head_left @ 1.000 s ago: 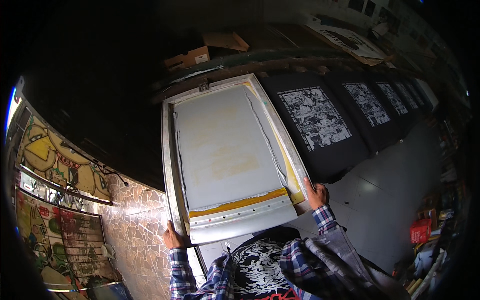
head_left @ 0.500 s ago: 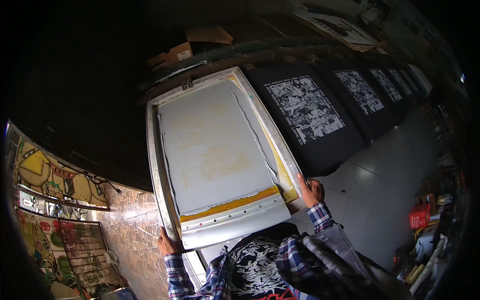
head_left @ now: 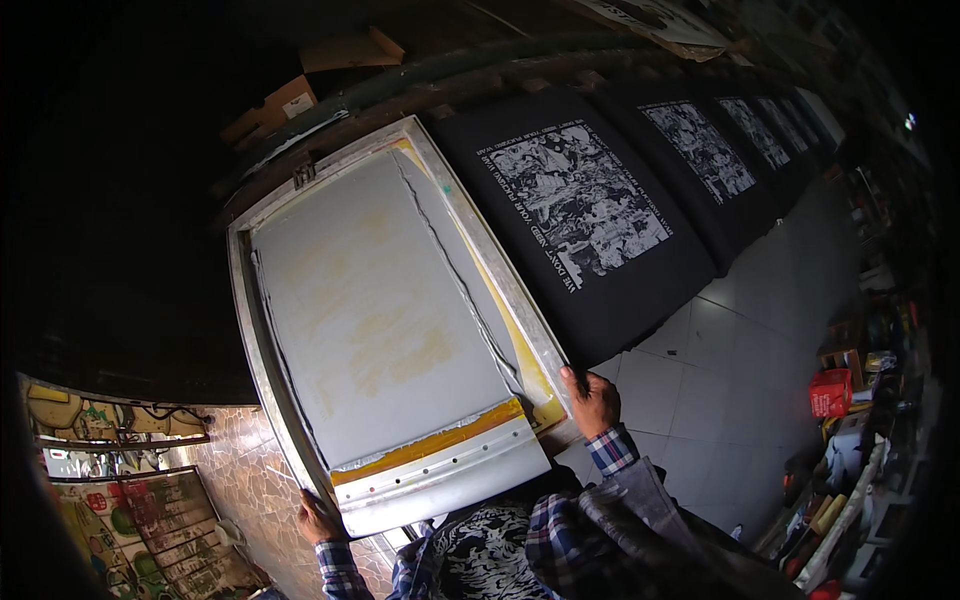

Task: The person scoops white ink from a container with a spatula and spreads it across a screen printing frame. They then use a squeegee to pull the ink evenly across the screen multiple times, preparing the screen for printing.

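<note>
Both my hands grip a silver-framed printing screen [head_left: 360, 280], tilted in the picture, with grey, yellow-stained mesh and wavy silvery lines along its sides. My left hand [head_left: 315, 515] holds the lower left of the frame, fingers wrapped round it. My right hand [head_left: 592, 402] holds the lower right side, thumb on top. Across the screen's near end lies an aluminium squeegee [head_left: 435, 480] with a yellow blade. To the right, black T-shirts [head_left: 540, 300] with white prints lie in a row along a dark bench [head_left: 450, 98].
Cardboard boxes [head_left: 270, 110] and a white printed board [head_left: 660, 25] rest on the bench. A tiled floor [head_left: 720, 380] shows at right, beside a crowded shelf [head_left: 840, 450] with a red bag [head_left: 830, 392]. Painted panels [head_left: 120, 510] stand at lower left.
The screen, held in both hands, has shifted left in the picture, its near end lower. My view has turned too, bringing the printed shirts leftward and higher.
</note>
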`<move>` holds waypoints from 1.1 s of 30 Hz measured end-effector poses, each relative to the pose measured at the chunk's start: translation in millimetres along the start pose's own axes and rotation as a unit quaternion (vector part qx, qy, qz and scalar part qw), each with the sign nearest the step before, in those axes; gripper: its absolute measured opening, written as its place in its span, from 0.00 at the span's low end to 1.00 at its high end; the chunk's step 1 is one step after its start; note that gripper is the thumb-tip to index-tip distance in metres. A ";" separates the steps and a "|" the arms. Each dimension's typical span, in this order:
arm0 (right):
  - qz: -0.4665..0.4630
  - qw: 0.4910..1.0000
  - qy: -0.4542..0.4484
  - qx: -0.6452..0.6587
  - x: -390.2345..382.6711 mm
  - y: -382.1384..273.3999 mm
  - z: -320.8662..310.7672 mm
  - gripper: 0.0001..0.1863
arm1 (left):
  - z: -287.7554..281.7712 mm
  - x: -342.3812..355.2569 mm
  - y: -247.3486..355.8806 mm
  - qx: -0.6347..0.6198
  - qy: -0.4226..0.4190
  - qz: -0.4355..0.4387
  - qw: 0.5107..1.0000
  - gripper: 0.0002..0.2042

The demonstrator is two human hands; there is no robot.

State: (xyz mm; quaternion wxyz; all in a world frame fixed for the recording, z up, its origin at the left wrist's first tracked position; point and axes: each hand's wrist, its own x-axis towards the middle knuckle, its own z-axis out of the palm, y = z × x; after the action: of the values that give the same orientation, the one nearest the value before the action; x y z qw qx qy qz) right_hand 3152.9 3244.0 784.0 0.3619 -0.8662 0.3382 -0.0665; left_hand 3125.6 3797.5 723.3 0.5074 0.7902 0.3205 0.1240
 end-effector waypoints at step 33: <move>-0.464 0.841 -0.241 -0.142 -105.6 -103.9 -56.2 0.53 | 14.3 29.4 -6.6 -0.054 -0.023 0.102 0.993 0.22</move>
State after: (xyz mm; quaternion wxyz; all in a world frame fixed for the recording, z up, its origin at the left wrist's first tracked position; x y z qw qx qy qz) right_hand 3108.0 3331.2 908.5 0.2319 -0.9524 -0.1950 0.0332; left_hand 3153.1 3807.6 707.2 0.5414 0.7929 0.2192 0.1738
